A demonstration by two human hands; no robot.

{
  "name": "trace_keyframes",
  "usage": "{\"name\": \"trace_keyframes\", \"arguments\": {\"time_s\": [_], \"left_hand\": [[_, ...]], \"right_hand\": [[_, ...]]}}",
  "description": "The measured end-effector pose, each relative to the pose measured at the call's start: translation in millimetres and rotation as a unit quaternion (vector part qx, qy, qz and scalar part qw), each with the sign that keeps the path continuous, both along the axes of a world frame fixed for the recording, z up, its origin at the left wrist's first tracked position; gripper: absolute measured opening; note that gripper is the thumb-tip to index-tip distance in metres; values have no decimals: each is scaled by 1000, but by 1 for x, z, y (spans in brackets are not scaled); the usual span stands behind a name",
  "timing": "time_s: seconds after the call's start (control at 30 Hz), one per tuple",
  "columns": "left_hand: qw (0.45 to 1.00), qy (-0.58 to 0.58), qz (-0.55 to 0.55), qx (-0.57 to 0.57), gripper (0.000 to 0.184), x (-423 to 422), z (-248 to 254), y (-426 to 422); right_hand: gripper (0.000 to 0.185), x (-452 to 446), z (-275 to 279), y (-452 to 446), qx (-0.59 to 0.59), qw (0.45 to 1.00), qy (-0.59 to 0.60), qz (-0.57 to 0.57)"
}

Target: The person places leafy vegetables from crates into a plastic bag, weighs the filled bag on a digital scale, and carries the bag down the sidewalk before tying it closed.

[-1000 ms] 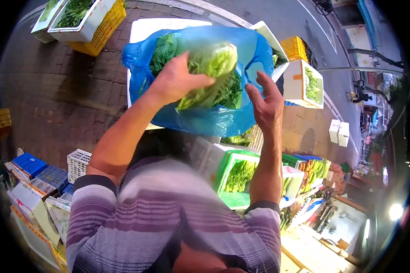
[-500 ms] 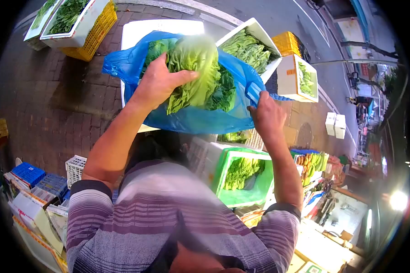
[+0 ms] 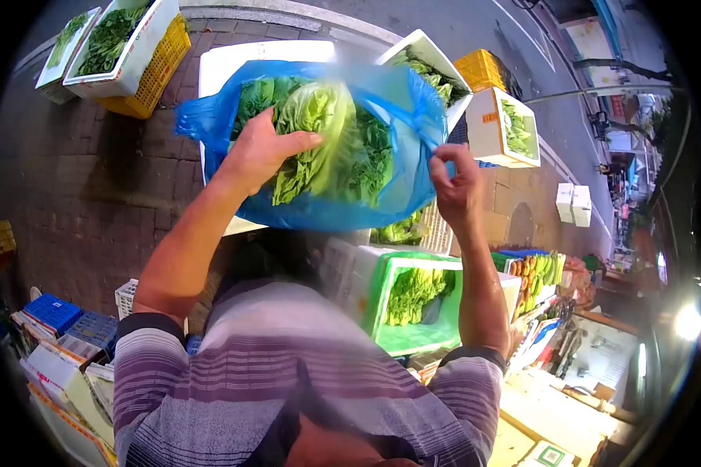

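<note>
A blue plastic bag (image 3: 288, 216) lies open over a white foam box (image 3: 269, 51), with leafy greens (image 3: 378, 148) inside it. On top of the greens sits a pale green head of lettuce (image 3: 311, 117). My left hand (image 3: 265, 152) grips its left side, the thumb lying across the leaves and the other fingertips partly hidden. At the bag's right edge, my right hand (image 3: 457, 183) is closed on the gathered blue plastic and pulls it taut.
Nearer my body stands a green-lined box of greens (image 3: 420, 338). Foam boxes of vegetables stand at the right (image 3: 487, 128) and upper left (image 3: 93, 82), beside yellow crates (image 3: 161, 66). Stacked blue crates (image 3: 51, 311) are at lower left.
My left hand and the lettuce have shifted slightly down and left. My right hand has turned, and the bag's right edge is now bunched and stretched toward it.
</note>
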State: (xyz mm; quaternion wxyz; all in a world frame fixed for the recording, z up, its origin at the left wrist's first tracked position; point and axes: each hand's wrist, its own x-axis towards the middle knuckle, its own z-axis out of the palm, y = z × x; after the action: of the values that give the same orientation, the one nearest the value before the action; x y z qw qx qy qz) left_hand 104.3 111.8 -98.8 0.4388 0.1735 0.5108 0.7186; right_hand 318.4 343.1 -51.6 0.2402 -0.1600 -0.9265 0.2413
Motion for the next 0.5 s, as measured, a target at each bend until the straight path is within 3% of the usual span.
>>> {"name": "trace_keyframes", "arguments": {"time_s": [0.03, 0.07, 0.13, 0.2, 0.33, 0.4, 0.43, 0.5], "left_hand": [[1000, -8, -15, -8, 43, 0, -1, 3], [999, -14, -29, -16, 42, -1, -3, 7], [998, -8, -48, -34, 42, 3, 1, 16], [997, 20, -56, -49, 41, 13, 13, 33], [993, -56, -86, -54, 38, 40, 13, 72], [986, -103, -127, -14, 39, 64, -12, 94], [989, -122, -86, 19, 37, 83, -25, 109], [998, 39, -32, -31, 39, 104, -61, 122]], "right_hand": [[6, -2, 3, -6, -175, 983, 48, 0], [10, -4, 6, -12, -339, 934, 116, -10], [16, -13, 19, -19, -485, 860, 158, -1], [20, -21, 21, -20, -519, 833, 193, 22], [28, -18, 46, -27, -554, 810, 187, 44], [30, -13, 64, -29, -535, 815, 215, 59], [29, -14, 68, -30, -527, 823, 208, 44], [25, -15, 65, -29, -519, 832, 198, 7]]}}
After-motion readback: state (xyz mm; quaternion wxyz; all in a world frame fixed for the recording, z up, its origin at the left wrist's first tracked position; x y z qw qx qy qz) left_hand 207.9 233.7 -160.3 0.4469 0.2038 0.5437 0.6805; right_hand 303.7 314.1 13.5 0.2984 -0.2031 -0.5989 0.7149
